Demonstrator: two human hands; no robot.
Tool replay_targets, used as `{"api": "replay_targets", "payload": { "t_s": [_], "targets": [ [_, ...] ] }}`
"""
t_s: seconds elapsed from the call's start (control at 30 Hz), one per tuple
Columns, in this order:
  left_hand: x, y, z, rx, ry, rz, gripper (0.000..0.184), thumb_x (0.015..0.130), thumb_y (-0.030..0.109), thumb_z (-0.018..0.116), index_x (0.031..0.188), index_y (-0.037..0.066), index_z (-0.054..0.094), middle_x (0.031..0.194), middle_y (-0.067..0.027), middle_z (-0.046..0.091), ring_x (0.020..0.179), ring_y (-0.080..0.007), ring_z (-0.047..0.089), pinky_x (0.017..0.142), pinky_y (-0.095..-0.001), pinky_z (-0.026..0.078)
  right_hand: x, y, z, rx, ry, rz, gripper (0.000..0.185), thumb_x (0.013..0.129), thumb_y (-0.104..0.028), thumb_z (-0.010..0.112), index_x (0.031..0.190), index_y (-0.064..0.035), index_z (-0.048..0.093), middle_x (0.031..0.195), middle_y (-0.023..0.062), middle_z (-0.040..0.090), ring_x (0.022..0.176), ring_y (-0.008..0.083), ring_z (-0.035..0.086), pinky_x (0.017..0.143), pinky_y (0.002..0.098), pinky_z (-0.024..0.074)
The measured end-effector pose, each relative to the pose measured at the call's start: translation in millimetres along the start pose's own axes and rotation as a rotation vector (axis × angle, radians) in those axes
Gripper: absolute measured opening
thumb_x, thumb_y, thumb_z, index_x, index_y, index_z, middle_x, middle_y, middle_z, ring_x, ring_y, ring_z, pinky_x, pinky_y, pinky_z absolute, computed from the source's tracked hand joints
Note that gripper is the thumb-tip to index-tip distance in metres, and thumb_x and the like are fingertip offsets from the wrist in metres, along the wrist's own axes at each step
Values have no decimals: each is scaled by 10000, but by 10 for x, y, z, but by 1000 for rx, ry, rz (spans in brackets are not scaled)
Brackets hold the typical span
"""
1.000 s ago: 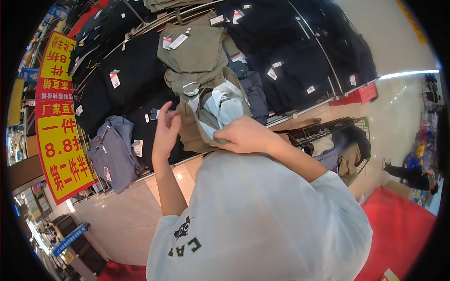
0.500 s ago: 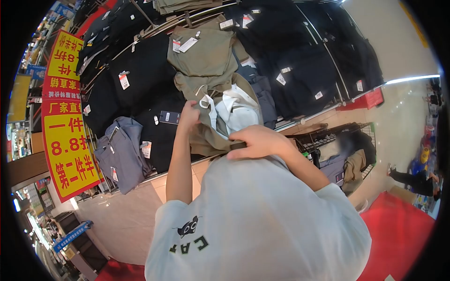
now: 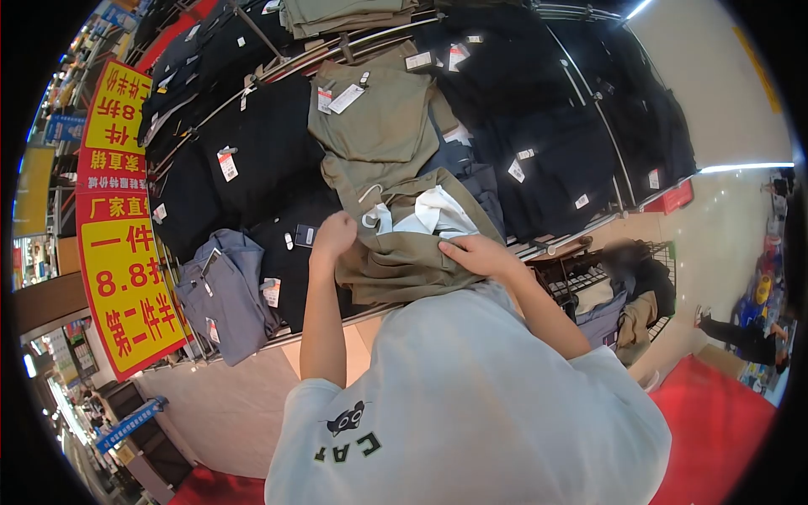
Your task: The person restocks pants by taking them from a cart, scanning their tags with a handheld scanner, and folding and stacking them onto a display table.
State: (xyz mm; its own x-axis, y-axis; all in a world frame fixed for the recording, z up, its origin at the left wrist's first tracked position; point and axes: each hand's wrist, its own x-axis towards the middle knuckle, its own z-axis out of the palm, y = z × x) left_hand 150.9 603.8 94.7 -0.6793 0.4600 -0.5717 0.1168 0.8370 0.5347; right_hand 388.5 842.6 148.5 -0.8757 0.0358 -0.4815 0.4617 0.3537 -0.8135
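Observation:
Olive-brown trousers (image 3: 391,265) lie in front of me, their waist opening facing up with pale lining (image 3: 433,210) and a light drawstring showing. My left hand (image 3: 335,234) is closed on the left edge of the waistband. My right hand (image 3: 478,254) grips the near right edge of the waistband, thumb on top of the fabric. Beyond them lies a flat olive garment (image 3: 370,118) with white tags. A dark tag (image 3: 305,236) sits just left of my left hand.
Black folded trousers (image 3: 539,126) cover the rack on both sides. Grey trousers (image 3: 225,295) hang at the left beside a yellow and red sign (image 3: 122,252). A wire basket (image 3: 661,307) with clothes is at the right. A person (image 3: 749,338) stands far right.
My left hand has come down from the air onto the waistband. The near edge of the trousers has been turned up over part of the lining, and my right hand has shifted right.

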Motion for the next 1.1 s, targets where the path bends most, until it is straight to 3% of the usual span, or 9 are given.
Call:
{"api": "replay_targets", "payload": {
  "t_s": [0.1, 0.27, 0.33, 0.47, 0.57, 0.73, 0.83, 0.93, 1.1],
  "targets": [
    [275, 293, -126, 90, 299, 247, 318, 902, 278, 532, 1028, 5, 637, 1016, -260, 637, 987, -444, 608, 872, -484, 492, 120, 126, 93, -103, -17, 29, 548, 992, -506, 423, 983, -20, 676, 1010, 230, 677, 978, 415, 623, 849, 448, 479],
    [1123, 762, -223, 192, 534, 238, 542, 867, 331, 634, 1261, -19, 507, 1107, -337, 585, 1015, -505, 586, 885, -515, 485, 283, 393, 271, -150, -58, 46, 498, 990, -471, 428, 968, -34, 666, 982, 223, 675, 947, 424, 622, 827, 472, 479],
    [1393, 853, -258, 133, 833, 72, 676, 834, 343, 688, 1328, -33, 419, 1185, -386, 532, 1058, -541, 561, 885, -531, 482, 284, 329, 213, -120, -69, 64, 494, 991, -469, 426, 966, -36, 663, 982, 224, 672, 945, 419, 623, 823, 469, 481],
    [1983, 618, -214, -61, 757, -89, 666, 828, 304, 685, 1329, -15, 383, 1170, -369, 562, 1047, -509, 585, 879, -520, 486, 294, 310, 126, -98, -66, 102, 433, 993, -423, 455, 1005, -36, 649, 959, 207, 671, 926, 396, 626, 801, 445, 482],
    [2282, 341, -194, -63, 676, -69, 472, 825, 254, 657, 1208, 18, 513, 1054, -310, 642, 962, -467, 629, 849, -515, 496, 375, 84, -231, -189, -23, 85, 362, 972, -373, 516, 981, -33, 639, 925, 206, 664, 896, 386, 630, 774, 433, 489],
    [2142, 301, -124, -80, 742, -5, 178, 806, 210, 606, 853, 54, 676, 842, -217, 693, 864, -430, 659, 775, -504, 514, 1444, -336, -1037, -104, 526, -249, 239, 922, -246, 587, 1014, -25, 591, 885, 211, 638, 852, 402, 624, 721, 454, 490],
    [1916, 321, -177, -109, 680, -45, 192, 803, 216, 602, 847, 45, 678, 846, -211, 696, 862, -417, 664, 764, -489, 513, 2605, -277, -1396, -244, 712, -356, 260, 929, -207, 536, 1099, -17, 587, 943, 233, 631, 914, 420, 616, 791, 472, 497],
    [1765, 173, -111, -127, 583, -118, 215, 814, 216, 606, 887, 29, 685, 810, -186, 695, 806, -363, 683, 722, -433, 513, 3659, 110, -1569, -355, 726, -393, 321, 919, -207, 534, 1187, -32, 567, 1076, 231, 616, 996, 429, 609, 841, 509, 495],
    [1669, 77, -52, -116, 569, -143, 207, 815, 202, 607, 890, 22, 678, 796, -180, 692, 784, -350, 684, 704, -429, 513, 4169, 53, -1670, -697, 501, -80, 483, 905, -292, 577, 1348, -124, 484, 1296, 154, 552, 1249, 356, 505, 996, 606, 379]
  ]
}}
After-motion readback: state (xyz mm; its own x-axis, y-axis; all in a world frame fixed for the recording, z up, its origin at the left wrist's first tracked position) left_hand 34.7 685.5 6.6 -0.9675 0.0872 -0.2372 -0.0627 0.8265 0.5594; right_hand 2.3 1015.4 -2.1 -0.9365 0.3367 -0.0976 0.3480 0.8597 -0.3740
